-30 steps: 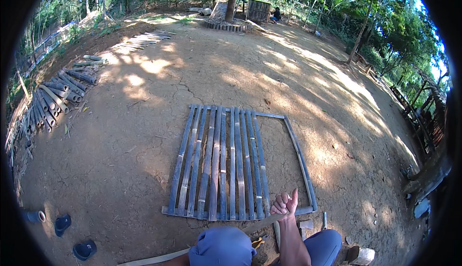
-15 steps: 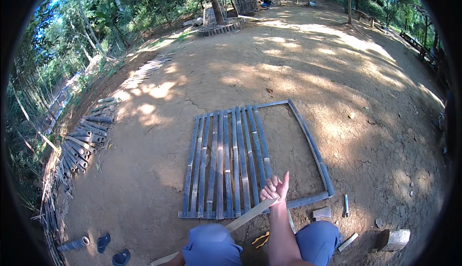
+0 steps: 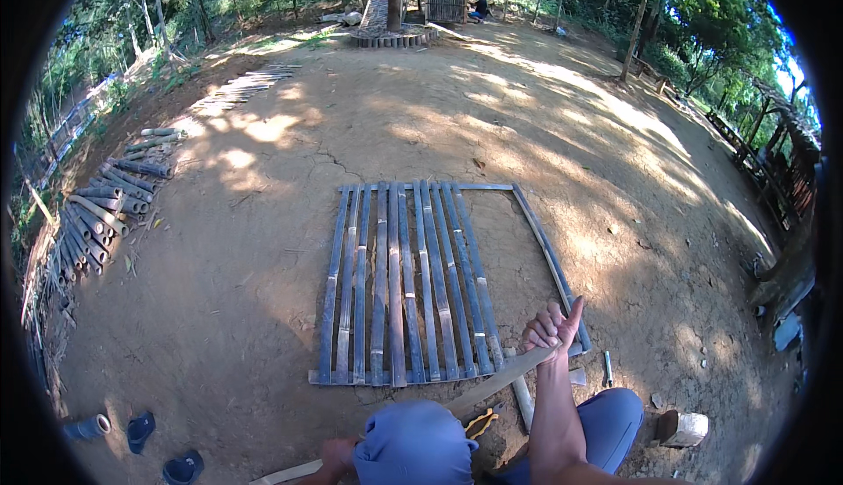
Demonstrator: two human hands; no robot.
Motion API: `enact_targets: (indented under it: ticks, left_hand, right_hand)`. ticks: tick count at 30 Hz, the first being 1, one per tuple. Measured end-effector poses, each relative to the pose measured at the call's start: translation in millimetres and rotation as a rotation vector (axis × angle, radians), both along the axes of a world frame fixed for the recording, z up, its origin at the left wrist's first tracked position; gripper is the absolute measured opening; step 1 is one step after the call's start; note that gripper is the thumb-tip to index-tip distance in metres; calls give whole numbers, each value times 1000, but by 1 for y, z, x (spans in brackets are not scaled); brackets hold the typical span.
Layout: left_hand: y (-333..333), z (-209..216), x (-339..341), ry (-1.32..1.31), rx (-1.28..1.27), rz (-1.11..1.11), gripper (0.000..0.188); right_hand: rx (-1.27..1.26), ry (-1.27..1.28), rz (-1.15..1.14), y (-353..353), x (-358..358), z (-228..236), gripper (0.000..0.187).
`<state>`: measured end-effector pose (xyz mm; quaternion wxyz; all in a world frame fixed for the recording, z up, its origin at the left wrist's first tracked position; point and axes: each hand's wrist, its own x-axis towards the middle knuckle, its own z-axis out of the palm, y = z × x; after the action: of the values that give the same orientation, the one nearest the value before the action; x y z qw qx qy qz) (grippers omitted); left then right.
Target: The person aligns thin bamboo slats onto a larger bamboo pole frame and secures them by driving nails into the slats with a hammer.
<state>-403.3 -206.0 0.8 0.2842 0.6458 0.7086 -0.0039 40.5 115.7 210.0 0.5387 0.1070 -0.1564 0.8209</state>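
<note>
My right hand [image 3: 551, 330] is closed around one end of a long pale bamboo strip [image 3: 492, 385], its thumb pointing up. The strip slants down to the left and passes out of sight behind my blue-clad knee [image 3: 413, 441]. Beyond the knee, at the lower edge, my left hand [image 3: 337, 457] is closed on the strip's other part; its fingers are partly hidden. In front of me lies a bamboo frame [image 3: 548, 252] with several dark slats [image 3: 395, 283] laid side by side across its left and middle. Its right part has no slats. My right hand is above the frame's near right corner.
Pliers with yellow handles [image 3: 481, 423] lie between my knees, by a pale stick [image 3: 523, 397]. To the right are a slim tool [image 3: 608, 368] and a wood block [image 3: 682, 429]. Bamboo poles [image 3: 97, 217] are piled left, above dark sandals [image 3: 183, 467]. A person [image 3: 479, 8] sits far off.
My right hand has moved right with the strip's end, toward the frame's right corner. More of my left hand shows now. The view has shifted, and the frame and slats stay in place.
</note>
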Motion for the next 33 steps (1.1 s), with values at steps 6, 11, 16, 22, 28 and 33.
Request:
enact_targets:
  ticks: [6, 11, 16, 22, 28, 33]
  left_hand:
    - [3, 0, 7, -110, 5, 55, 46]
    - [0, 21, -2, -88, 14, 64, 46]
    - [-3, 60, -5, -19, -16, 107, 46]
    - [15, 89, 34, 22, -62, 93, 45]
    - [61, 63, 115, -127, -22, -14, 45]
    - [92, 34, 162, -305, 16, -59, 45]
  right_hand:
    - [102, -120, -33, -29, -12, 39, 75]
    - [138, -26, -84, -31, 9, 33, 74]
    - [-35, 105, -50, -18, 21, -5, 75]
    - [-146, 135, 32, -6, 13, -35, 76]
    - [-132, 107, -10, -3, 22, -34, 78]
    - [-54, 28, 2, -4, 21, -27, 76]
